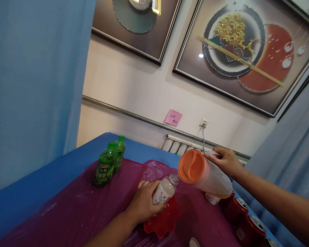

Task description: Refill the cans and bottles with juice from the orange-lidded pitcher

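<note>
My left hand [144, 201] is wrapped round a small clear bottle [167, 189] with a printed pattern on its side, its open mouth tilted to the right. Beneath it lies a red scalloped bowl [162, 219]. With my right hand [226, 160] I grip the handle of a translucent pitcher [213, 180] with an orange lid [192, 166]. The pitcher is tipped to the left, its lid close to the bottle's mouth. Some yellowish liquid shows along the pitcher's lower side. Whether any liquid runs between the two I cannot tell.
Two green bottles [105, 166] stand at the back left on the purple plastic sheet [74, 206] over the blue table [23, 192]. Several red cans [251, 230] line the right edge. A white round object [194, 242] is cut off at the bottom. Behind runs a wall rail [123, 111].
</note>
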Demonstrator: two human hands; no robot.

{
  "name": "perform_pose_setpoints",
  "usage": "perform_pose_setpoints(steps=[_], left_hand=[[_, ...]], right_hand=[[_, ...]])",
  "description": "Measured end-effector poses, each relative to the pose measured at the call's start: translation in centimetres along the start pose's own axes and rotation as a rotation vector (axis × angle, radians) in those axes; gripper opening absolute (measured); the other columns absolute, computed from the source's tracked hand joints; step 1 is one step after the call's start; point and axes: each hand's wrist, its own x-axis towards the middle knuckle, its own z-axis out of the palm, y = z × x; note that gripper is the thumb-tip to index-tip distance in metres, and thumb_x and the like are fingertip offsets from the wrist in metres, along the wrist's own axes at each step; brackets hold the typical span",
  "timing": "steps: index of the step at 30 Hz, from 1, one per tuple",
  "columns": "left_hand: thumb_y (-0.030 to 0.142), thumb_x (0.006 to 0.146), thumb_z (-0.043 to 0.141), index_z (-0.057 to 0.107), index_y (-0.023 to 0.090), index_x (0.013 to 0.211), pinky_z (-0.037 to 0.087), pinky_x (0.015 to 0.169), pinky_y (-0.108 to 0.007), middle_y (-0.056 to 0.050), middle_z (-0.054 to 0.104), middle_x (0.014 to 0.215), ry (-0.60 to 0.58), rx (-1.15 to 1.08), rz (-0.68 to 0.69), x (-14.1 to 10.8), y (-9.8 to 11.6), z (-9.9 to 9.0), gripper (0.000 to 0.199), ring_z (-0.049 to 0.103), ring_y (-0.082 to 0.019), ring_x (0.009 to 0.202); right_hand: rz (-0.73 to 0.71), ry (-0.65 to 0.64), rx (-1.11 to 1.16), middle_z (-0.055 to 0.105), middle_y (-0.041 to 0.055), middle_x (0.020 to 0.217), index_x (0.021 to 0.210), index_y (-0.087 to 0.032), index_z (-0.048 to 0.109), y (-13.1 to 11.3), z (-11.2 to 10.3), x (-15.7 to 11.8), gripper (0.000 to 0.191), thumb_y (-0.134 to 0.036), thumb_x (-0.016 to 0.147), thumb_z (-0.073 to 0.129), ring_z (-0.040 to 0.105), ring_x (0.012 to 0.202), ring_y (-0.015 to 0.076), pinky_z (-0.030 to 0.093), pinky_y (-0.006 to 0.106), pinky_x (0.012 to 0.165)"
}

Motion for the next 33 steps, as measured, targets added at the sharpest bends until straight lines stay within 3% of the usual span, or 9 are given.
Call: perform_pose_setpoints(steps=[33], left_hand=[[0.04,0.069,0.079,0.066,0.025,0.11,0.036,0.096,-0.041,-0.003,0.072,0.104,0.022,-0.009,0.006,-0.24,0.62,-0.27,0.046,0.061,-0.028,0.101]], right_hand=[[0.015,-0.022,0.007,0.024,-0.0065,0.056,0.054,-0.024,0.033,-0.61,-0.18,-0.22,0.06,-0.07,0.079,0.062,0.026,0.053,0.0106,0.02,0.026,0.048]])
